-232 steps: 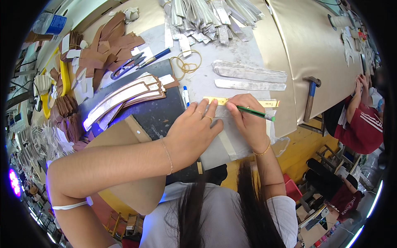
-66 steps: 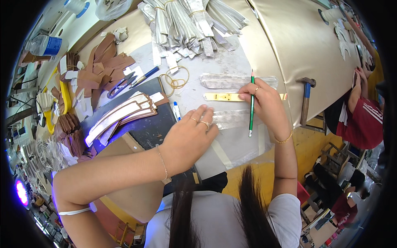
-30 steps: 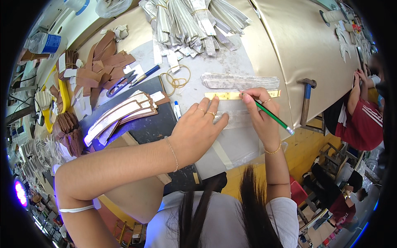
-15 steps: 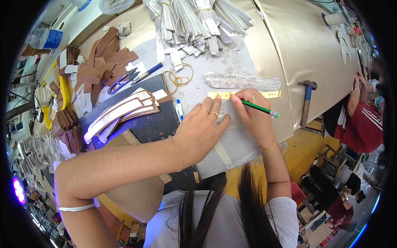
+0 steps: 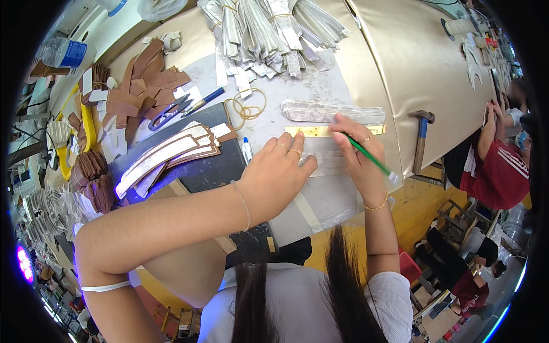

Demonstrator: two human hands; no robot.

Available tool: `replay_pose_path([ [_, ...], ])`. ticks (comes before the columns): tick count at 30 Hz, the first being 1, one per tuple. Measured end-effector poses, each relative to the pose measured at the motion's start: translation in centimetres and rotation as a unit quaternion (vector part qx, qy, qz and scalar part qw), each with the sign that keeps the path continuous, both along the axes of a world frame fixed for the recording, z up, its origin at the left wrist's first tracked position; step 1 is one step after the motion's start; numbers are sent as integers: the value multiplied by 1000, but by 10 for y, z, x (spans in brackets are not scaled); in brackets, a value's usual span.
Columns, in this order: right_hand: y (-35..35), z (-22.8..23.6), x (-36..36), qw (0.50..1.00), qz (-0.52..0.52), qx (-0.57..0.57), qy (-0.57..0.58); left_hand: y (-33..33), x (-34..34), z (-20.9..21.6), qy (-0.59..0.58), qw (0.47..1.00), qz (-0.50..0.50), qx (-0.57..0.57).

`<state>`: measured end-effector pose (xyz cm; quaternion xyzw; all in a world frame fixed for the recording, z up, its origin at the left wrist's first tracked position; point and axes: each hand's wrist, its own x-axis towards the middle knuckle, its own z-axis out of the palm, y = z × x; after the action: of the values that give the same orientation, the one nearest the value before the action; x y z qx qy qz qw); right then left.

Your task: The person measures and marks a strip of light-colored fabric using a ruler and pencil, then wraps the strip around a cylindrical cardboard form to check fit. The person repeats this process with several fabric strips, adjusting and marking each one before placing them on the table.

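A long yellow strip (image 5: 313,131) lies across the grey work sheet, just below a stack of silvery-grey strips (image 5: 320,111). My left hand (image 5: 273,180) rests palm down, its fingers stretched out and the fingertips pressing on the left part of the yellow strip. Over the strip's right part, my right hand (image 5: 360,157) grips a green pencil (image 5: 373,155). Its point is hidden by the fingers, so contact with the strip cannot be made out. Another pale grey strip (image 5: 327,166) lies between my hands, partly covered by them.
Brown and white cut pieces (image 5: 171,154) lie on a dark board (image 5: 231,166) at left, with scissors (image 5: 170,111) and a blue pen (image 5: 206,100) beyond. Bundled silver strips (image 5: 257,34) lie at the far side. A hammer (image 5: 422,140) sits at right; a person in red (image 5: 497,171) works beyond.
My right hand has shifted slightly right and lifted its fingers, and the pencil now tilts more steeply, blurred by motion. My left hand stays on the yellow strip.
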<state>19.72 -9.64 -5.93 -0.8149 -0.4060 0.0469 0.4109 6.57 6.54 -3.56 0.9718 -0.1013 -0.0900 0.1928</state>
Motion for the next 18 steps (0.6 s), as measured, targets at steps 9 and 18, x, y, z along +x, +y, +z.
replay_pose_path([
  [9,-11,-4,2,977,-1,-150,-154,45,50,-9,-126,990,37,-56],
  [18,-5,-2,8,977,38,-129,-165,52,63,-30,-180,983,-14,-15],
])
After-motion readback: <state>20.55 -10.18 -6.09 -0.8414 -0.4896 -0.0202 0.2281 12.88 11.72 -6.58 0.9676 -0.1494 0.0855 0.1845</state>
